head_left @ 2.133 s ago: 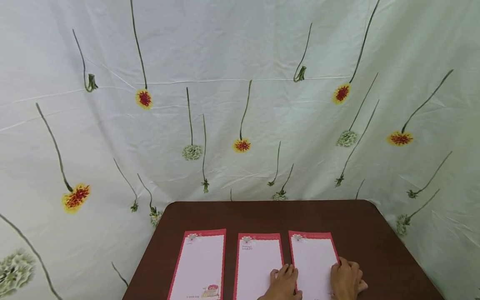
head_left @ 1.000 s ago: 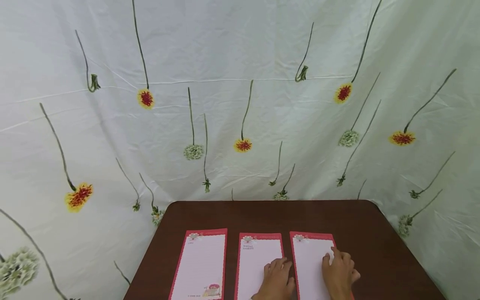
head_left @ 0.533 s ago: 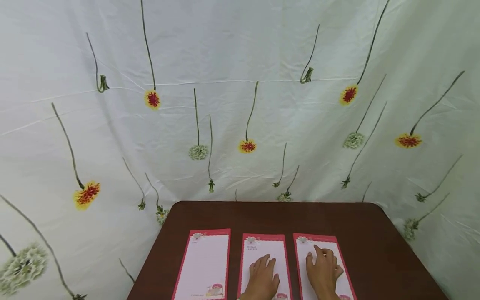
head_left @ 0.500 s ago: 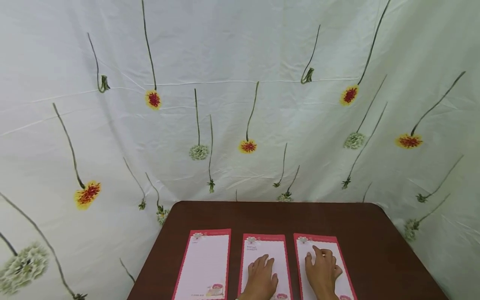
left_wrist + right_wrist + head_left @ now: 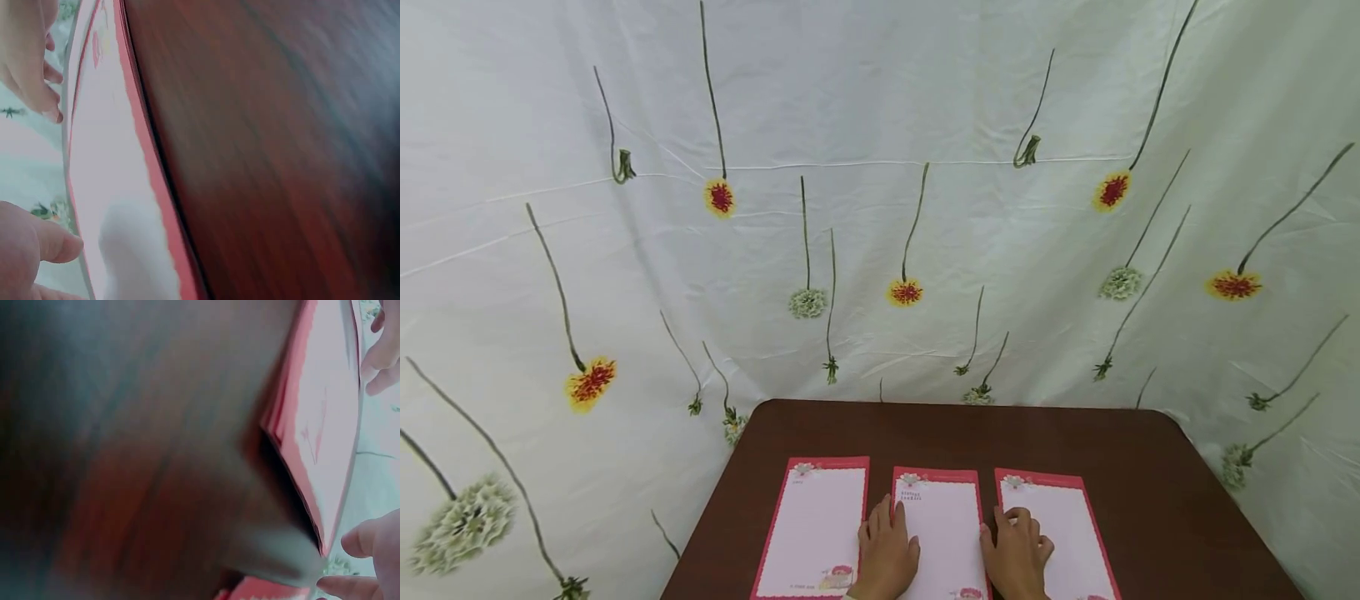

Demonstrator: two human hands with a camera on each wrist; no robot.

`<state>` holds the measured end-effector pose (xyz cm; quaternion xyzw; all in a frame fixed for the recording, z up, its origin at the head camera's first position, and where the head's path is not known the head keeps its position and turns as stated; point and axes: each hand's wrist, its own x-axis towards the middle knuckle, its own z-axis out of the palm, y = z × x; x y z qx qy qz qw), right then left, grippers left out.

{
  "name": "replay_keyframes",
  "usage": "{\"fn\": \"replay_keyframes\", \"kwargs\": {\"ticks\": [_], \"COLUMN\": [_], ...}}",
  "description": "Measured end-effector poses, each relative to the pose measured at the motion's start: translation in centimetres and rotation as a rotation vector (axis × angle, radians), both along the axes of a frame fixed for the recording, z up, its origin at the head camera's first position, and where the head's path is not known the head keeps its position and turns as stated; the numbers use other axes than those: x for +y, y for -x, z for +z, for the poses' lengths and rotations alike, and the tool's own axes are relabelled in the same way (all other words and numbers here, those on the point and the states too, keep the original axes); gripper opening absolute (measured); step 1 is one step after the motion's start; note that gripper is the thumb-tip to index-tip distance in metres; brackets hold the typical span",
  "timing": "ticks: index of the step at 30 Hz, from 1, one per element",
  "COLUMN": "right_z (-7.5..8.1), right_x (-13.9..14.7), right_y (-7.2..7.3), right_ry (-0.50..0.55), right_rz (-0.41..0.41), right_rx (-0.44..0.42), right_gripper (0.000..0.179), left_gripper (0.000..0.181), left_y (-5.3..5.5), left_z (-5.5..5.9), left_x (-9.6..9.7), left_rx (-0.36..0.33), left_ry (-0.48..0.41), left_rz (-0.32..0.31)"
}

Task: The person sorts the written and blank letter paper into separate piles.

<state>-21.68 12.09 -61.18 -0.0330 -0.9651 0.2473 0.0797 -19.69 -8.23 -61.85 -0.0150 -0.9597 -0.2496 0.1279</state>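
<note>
Three notepads with pink borders lie in a row: the left notepad [image 5: 814, 529], the middle notepad [image 5: 943, 533] and the right notepad [image 5: 1067, 533]. My left hand [image 5: 886, 554] is over the left edge of the middle notepad, fingers extended forward, thumb over its page. Across from it, my right hand [image 5: 1017, 550] has its thumb at the middle notepad's right edge, its relaxed fingers overlapping the right notepad. Neither hand grips anything. In the right wrist view, layered edges show on a notepad [image 5: 325, 419], its near corner hanging a little above the wood.
The dark brown table [image 5: 970, 433] has rounded far corners. Behind it hangs a pale curtain [image 5: 850, 100] printed with long-stemmed flowers. Dark wood shows beyond the notepads and to their right.
Both hands have moved left: the left from over the middle notepad to its left edge, the right from the right notepad to the gap beside the middle one. The view has shifted slightly.
</note>
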Motion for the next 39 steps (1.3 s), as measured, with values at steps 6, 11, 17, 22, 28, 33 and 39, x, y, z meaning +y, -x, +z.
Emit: {"fn": "replay_keyframes", "kwargs": {"ticks": [6, 11, 17, 22, 28, 33, 39], "right_z": [-0.2, -0.4, -0.6, -0.3, 0.0, 0.2, 0.5], "right_x": [-0.9, -1.4, -1.8, -2.1, -2.3, -2.4, -2.3], "right_y": [-0.1, -0.4, -0.5, -0.7, -0.8, -0.8, -0.8], "right_ry": [-0.021, -0.018, 0.003, 0.016, 0.016, 0.014, 0.022], "right_rz": [-0.009, -0.007, -0.013, -0.005, -0.003, 0.0, -0.029], "right_rx": [-0.017, 0.004, 0.002, 0.013, -0.008, -0.015, -0.002], "right_gripper": [0.046, 0.043, 0.044, 0.043, 0.044, 0.044, 0.042], "left_gripper": [0.061, 0.058, 0.058, 0.058, 0.056, 0.054, 0.049], "left_y": [-0.1, -0.3, -0.5, -0.6, -0.7, -0.8, -0.8], "left_z": [0.4, 0.0, -0.3, 0.3, 0.2, 0.2, -0.1], "left_x": [-0.7, -0.8, -0.9, -0.9, -0.9, -0.9, -0.8], "left_rx": [-0.101, -0.096, -0.066, -0.121, -0.062, -0.056, -0.006], "left_ry": [-0.019, -0.033, -0.037, -0.042, -0.034, -0.031, -0.018], "left_rz": [0.04, 0.044, 0.053, 0.057, 0.047, 0.046, 0.058]}}
